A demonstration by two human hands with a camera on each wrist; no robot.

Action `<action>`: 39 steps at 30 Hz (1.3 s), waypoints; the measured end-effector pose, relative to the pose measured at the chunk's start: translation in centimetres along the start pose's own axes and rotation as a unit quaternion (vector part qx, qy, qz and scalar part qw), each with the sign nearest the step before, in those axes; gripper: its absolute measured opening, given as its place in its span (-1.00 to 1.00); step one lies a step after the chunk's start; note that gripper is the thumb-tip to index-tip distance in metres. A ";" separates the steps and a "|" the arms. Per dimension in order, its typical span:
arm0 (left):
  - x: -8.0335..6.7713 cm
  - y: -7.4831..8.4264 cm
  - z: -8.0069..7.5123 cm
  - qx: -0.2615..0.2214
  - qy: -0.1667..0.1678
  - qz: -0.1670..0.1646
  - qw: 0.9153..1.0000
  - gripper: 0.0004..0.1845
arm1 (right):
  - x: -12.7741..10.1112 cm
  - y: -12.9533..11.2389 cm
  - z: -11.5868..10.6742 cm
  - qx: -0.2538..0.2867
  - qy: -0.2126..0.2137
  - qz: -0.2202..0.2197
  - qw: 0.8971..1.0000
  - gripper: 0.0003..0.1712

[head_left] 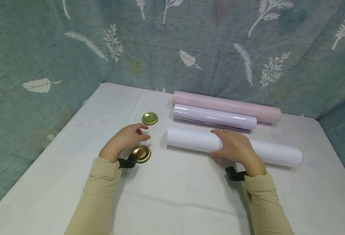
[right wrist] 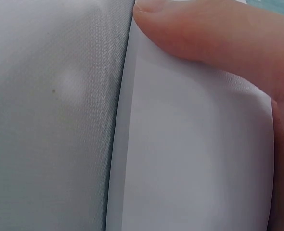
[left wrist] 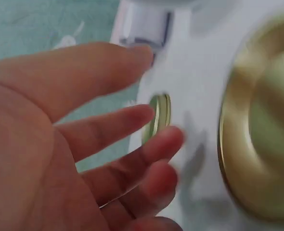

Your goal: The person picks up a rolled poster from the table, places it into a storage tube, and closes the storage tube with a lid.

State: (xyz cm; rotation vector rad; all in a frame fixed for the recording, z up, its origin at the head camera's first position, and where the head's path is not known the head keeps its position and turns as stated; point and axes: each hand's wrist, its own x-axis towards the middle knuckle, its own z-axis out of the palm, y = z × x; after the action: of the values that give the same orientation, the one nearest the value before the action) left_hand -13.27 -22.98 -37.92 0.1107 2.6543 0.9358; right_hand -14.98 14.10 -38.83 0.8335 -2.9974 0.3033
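White table (head_left: 172,202): white roll (head_left: 190,140), lilac roll (head_left: 215,117), pink roll (head_left: 228,106), two gold lids (head_left: 149,118).

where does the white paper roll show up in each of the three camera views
Head: the white paper roll lies across the centre right of the table, under the right hand.
Left wrist: only a roll end shows at the top edge, too blurred to tell which roll.
Right wrist: the roll fills the right half, a finger on top.
Shared landmark: the white tablecloth.

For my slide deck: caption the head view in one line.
Right hand grips a white paper roll while the open left hand hovers between two gold lids.
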 end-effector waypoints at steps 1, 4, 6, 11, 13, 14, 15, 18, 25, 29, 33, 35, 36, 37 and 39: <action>-0.1 -0.3 -0.2 -0.004 -0.004 -0.001 1.000 -0.54 | 0.0 0.0 0.0 0.000 0.001 0.001 1.000 -0.06; -0.3 -1.1 -0.3 -0.022 -0.027 0.012 0.999 -0.59 | 0.0 0.1 0.0 -0.001 0.004 0.004 1.000 -0.06; -0.3 -1.5 -0.3 -0.027 -0.046 0.015 0.998 -0.60 | -0.1 0.1 0.1 -0.002 0.005 0.005 1.000 -0.06; -0.4 -1.8 0.0 -0.003 -0.072 0.013 0.997 -0.64 | 0.0 0.0 0.3 -0.003 0.003 0.001 1.000 -0.06; -0.4 -1.7 0.1 0.005 -0.074 0.013 0.997 -0.65 | -0.1 0.0 0.3 -0.003 0.002 0.003 1.000 -0.06; -0.4 -1.6 0.2 0.007 -0.074 0.014 0.997 -0.66 | -0.1 0.0 0.3 -0.003 0.002 0.003 1.000 -0.06; -0.4 -1.5 0.2 0.008 -0.073 0.013 0.997 -0.67 | -0.1 0.0 0.3 -0.003 0.003 0.004 1.000 -0.06; -0.4 -1.1 0.5 0.013 -0.066 0.005 0.998 -0.71 | -0.1 0.0 0.3 -0.006 0.004 0.003 1.000 -0.05; 0.0 0.1 1.6 -0.034 -0.051 -0.012 0.998 -0.74 | 0.0 -0.1 0.2 -0.006 0.009 -0.004 1.000 -0.06; 0.2 0.7 2.2 -0.053 -0.046 -0.026 0.997 -0.76 | 0.0 0.0 0.2 -0.004 0.006 -0.002 1.000 -0.06; 0.1 1.3 2.4 -0.042 -0.050 -0.025 0.998 -0.73 | 0.0 0.1 0.2 -0.003 0.001 0.001 1.000 -0.06; 0.0 1.6 2.4 -0.026 -0.053 -0.025 0.998 -0.69 | 0.0 0.1 0.2 -0.003 -0.001 0.001 1.000 -0.06; 0.0 1.8 2.5 -0.012 -0.053 -0.025 0.998 -0.64 | 0.0 0.1 0.2 -0.003 0.000 0.000 1.000 -0.07; -0.1 2.0 2.6 0.005 -0.054 -0.023 0.998 -0.57 | 0.1 0.1 0.2 -0.003 0.001 0.000 1.000 -0.07; -0.1 2.4 2.9 0.043 -0.048 -0.017 0.998 -0.43 | 0.1 0.1 0.2 -0.003 0.004 -0.001 1.000 -0.07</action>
State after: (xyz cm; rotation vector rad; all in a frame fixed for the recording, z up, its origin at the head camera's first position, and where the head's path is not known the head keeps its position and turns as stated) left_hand -12.30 -19.46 -38.51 0.1259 2.5985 0.7857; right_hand -15.11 14.14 -39.01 0.8331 -2.9873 0.2971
